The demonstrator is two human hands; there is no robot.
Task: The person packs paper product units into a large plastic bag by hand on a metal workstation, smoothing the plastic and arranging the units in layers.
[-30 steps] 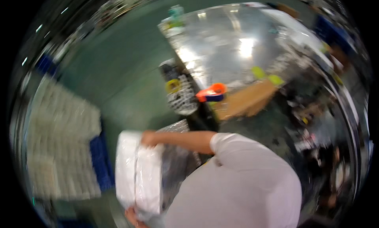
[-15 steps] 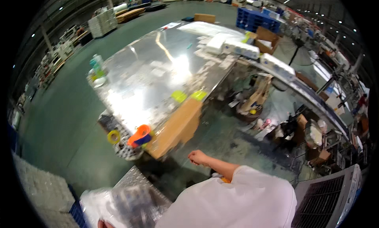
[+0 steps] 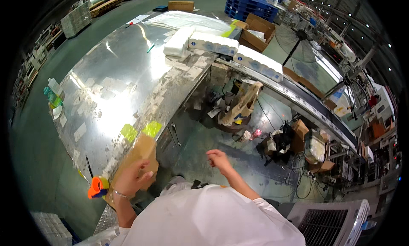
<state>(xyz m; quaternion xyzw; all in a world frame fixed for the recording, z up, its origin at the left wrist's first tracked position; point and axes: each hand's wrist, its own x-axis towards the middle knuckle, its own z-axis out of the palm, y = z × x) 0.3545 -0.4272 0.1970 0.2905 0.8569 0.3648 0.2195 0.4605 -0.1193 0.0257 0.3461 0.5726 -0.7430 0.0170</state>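
Note:
My left hand [image 3: 133,178], with a bracelet at its wrist, is open over the brown cardboard [image 3: 147,149] at the near corner of the metal-topped table [image 3: 117,78]. Its thumb and fingers are apart and nothing is in them; whether it touches the cardboard I cannot tell. To its left sits an orange tape dispenser [image 3: 99,185]. My right hand [image 3: 219,159] hangs over the floor to the right of the table, holding nothing, its fingers loosely bent and apart. Two yellow-green patches [image 3: 151,128] lie at the table edge beyond the cardboard.
White-wrapped packs of rolls [image 3: 257,62] line the conveyor [image 3: 311,90] at the far right. A brown bag [image 3: 242,103] stands beneath, near cables and boxes. An air cooler [image 3: 332,222] is at my right. Bottles [image 3: 53,92] stand on the table's left edge.
The view has swung right. My left hand has left the clear plastic-wrapped pack at lower left and come over the cardboard, empty. My right hand stays raised at the table's right side.

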